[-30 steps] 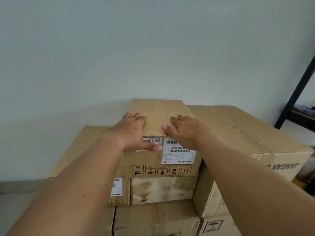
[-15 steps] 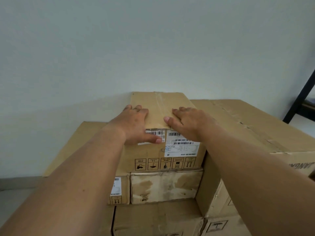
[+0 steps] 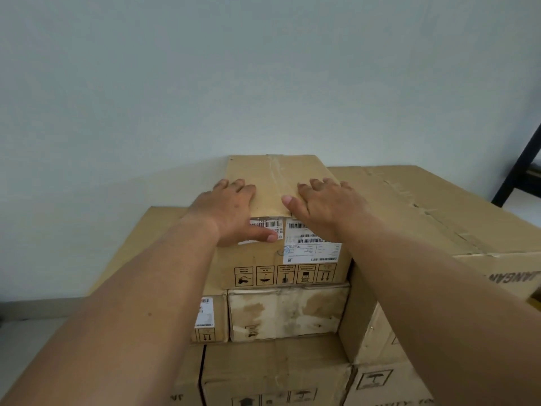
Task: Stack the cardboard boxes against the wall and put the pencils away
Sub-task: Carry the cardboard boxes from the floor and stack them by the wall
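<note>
One small cardboard box [image 3: 275, 183] sat atop the stack, its far end touching the pale wall [image 3: 263, 83]. The left hand [image 3: 231, 209] and right hand [image 3: 325, 203] lay flat on its near top edge, fingers straight, gripping nothing. The left thumb crossed a barcode label [image 3: 273, 224]. A larger box [image 3: 424, 206] stood just to the right.

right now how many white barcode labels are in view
3 labels: two side by side on the top box front, one on the small box below left. Arms may hide more.
</note>
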